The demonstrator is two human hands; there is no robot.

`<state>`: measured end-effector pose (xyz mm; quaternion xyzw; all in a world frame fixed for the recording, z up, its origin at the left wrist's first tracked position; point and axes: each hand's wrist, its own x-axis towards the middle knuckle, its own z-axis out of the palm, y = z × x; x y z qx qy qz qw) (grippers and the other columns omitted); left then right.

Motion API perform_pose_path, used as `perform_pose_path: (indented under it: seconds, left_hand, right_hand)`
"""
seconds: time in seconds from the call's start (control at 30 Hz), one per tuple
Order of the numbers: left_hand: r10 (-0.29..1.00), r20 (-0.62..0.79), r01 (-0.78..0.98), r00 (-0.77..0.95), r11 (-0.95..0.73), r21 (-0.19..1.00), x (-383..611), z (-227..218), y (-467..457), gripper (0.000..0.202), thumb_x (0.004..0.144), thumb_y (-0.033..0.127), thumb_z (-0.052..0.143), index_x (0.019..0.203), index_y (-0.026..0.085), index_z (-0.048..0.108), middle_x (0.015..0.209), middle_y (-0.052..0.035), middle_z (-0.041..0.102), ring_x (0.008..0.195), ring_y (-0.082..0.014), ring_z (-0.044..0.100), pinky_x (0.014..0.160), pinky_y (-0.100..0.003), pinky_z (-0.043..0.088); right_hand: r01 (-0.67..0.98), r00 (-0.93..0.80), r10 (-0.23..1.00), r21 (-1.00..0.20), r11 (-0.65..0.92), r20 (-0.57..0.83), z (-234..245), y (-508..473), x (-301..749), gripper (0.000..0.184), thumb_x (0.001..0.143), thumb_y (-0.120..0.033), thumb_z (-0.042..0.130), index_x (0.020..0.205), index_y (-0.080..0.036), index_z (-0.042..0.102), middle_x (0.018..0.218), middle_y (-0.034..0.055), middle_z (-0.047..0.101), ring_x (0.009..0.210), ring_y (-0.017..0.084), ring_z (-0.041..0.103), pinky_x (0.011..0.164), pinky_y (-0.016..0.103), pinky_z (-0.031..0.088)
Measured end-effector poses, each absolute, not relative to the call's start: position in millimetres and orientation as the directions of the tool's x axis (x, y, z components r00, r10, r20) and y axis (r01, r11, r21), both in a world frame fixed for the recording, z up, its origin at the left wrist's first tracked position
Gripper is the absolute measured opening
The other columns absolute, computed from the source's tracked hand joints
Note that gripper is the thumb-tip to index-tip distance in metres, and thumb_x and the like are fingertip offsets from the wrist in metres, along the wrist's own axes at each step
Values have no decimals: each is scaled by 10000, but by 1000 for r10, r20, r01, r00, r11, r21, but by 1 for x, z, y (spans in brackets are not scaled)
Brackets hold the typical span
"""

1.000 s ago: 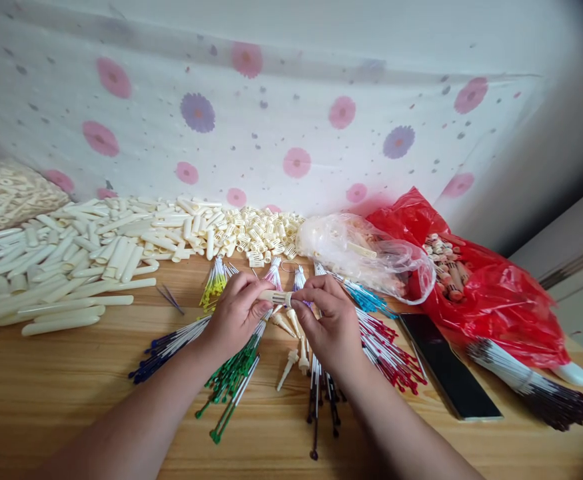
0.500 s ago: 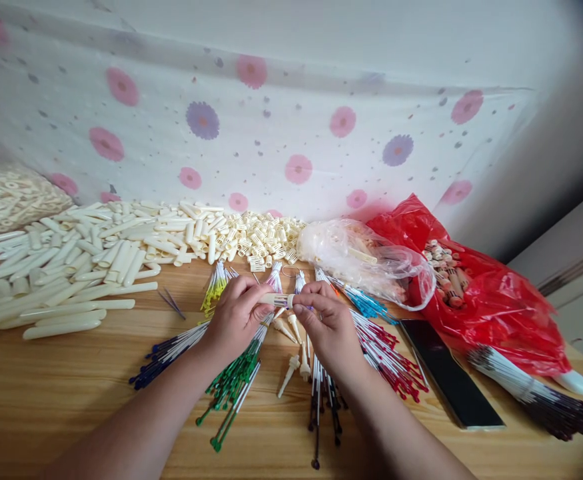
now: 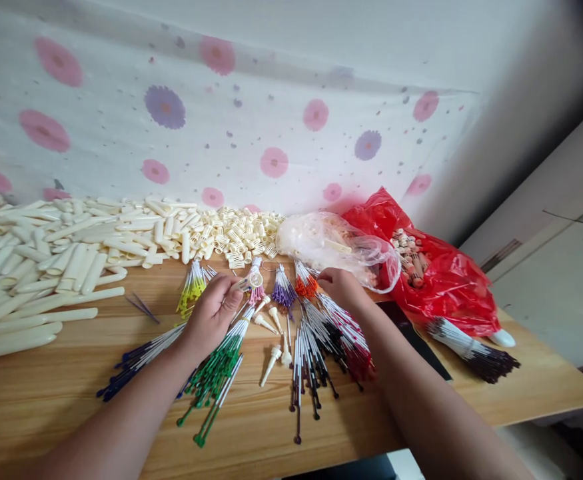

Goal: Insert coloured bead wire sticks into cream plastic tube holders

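My left hand [image 3: 214, 307] is closed round a short cream pen barrel [image 3: 250, 283], whose open round end faces right. My right hand [image 3: 344, 287] is at the back of the fanned pen refills, beside the orange-ended refills [image 3: 306, 283]. Its fingers are bent together; what is between them, if anything, is hidden. Purple-ended refills [image 3: 284, 293] and pink-ended ones [image 3: 256, 292] lie between the hands. Green-ended refills [image 3: 216, 367] spread below my left hand, black-ended ones [image 3: 316, 347] and red-ended ones [image 3: 356, 340] near my right wrist. Cream pointed pen pieces [image 3: 272, 363] lie in the middle.
Cream tubes [image 3: 81, 253] and slotted cream pieces [image 3: 241, 233] are heaped along the back. A clear plastic bag [image 3: 336, 247] and a red bag [image 3: 451, 280] with printed parts stand right. A dark flat object [image 3: 416, 337] lies under my right forearm, beside a refill bundle [image 3: 471, 350].
My right hand has let go of the barrel and moved right to the refills. My left hand keeps the barrel, now tilted with its end showing. The view has turned right.
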<state>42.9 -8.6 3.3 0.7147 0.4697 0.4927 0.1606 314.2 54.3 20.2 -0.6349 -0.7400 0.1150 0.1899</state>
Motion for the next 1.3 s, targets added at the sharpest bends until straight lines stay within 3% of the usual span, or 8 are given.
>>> perform_pose_path:
  seconds: [0.13, 0.23, 0.47, 1.0, 1.3]
  left_hand:
    - [824, 564, 461, 53, -521, 719, 44, 2, -9, 300, 883, 464, 423, 932, 196, 547, 883, -36, 571, 849, -188, 548, 791, -303, 459]
    - [833, 552, 442, 45, -512, 737, 44, 2, -10, 308, 886, 472, 413, 932, 200, 551, 867, -32, 569, 840, -188, 545, 796, -311, 458]
    - [842, 533, 419, 85, -515, 748, 43, 6, -11, 292, 890, 443, 421, 887, 183, 555, 836, -26, 550, 801, -175, 540, 770, -288, 447]
    - [840, 531, 411, 112, -526, 745, 43, -1, -7, 300, 890, 443, 436, 923, 182, 581, 852, -31, 571, 822, -178, 563, 779, -288, 453]
    - [840, 528, 405, 122, -528, 746, 43, 1, -8, 262, 898, 396, 438, 943, 179, 577, 873, -31, 566, 844, -175, 559, 783, -282, 446]
  right_hand:
    - [970, -82, 996, -227, 89, 39, 6, 69, 290, 190, 836, -170, 499, 853, -130, 684, 897, 104, 700, 860, 196, 632, 756, 286, 447]
    - [993, -30, 999, -117, 27, -22, 2, 80, 278, 216, 893, -279, 512, 979, -121, 631, 1015, 95, 654, 939, 194, 612, 828, 366, 476]
    - [1000, -3, 991, 7, 4, -131, 2, 95, 278, 268, 896, -320, 529, 1095, -145, 569, 1109, 78, 595, 965, 186, 597, 830, 388, 506]
    - [997, -55, 983, 40, 63, -174, 6, 97, 281, 269, 898, -320, 526, 1105, -153, 564, 1122, 75, 589, 975, 188, 592, 835, 396, 503]
    - [993, -96, 968, -84, 78, -231, 9, 102, 279, 276, 896, -319, 529, 1118, -159, 558, 1138, 76, 580, 977, 190, 589, 832, 394, 506]
